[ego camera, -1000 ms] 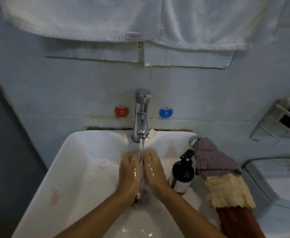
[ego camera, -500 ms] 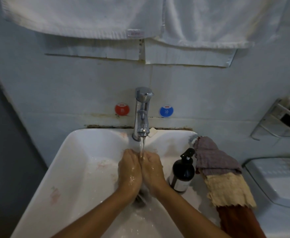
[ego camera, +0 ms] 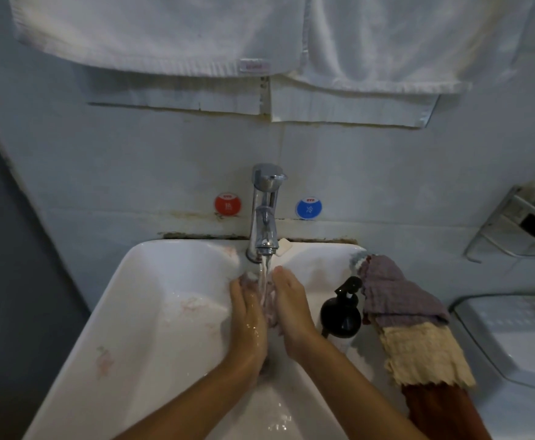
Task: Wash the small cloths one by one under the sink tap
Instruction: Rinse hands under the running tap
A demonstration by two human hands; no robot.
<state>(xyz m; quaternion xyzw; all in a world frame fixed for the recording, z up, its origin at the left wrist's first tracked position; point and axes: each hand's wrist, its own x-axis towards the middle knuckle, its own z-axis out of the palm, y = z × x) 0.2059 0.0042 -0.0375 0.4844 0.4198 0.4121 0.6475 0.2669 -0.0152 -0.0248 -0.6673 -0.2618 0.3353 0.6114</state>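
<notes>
Water runs from the chrome tap (ego camera: 264, 214) into the white sink (ego camera: 152, 312). My left hand (ego camera: 248, 319) and my right hand (ego camera: 291, 309) hold a small wet pale mauve cloth (ego camera: 271, 304) between them, right under the stream. Most of that cloth is hidden between my palms; a bit of it bulges above my left fingertips. On the sink's right rim lie three more small cloths in a row: a purple cloth (ego camera: 396, 292), a cream cloth (ego camera: 421, 354) and a rust-red cloth (ego camera: 440, 411).
A black pump bottle (ego camera: 342, 312) stands on the sink's right side, close to my right wrist. White towels (ego camera: 260, 33) hang above on the wall. A metal wall rack (ego camera: 520, 227) and a white appliance (ego camera: 520, 338) sit at the right.
My hands have slid a little toward the tap and parted slightly, so the cloth between them shows under the water.
</notes>
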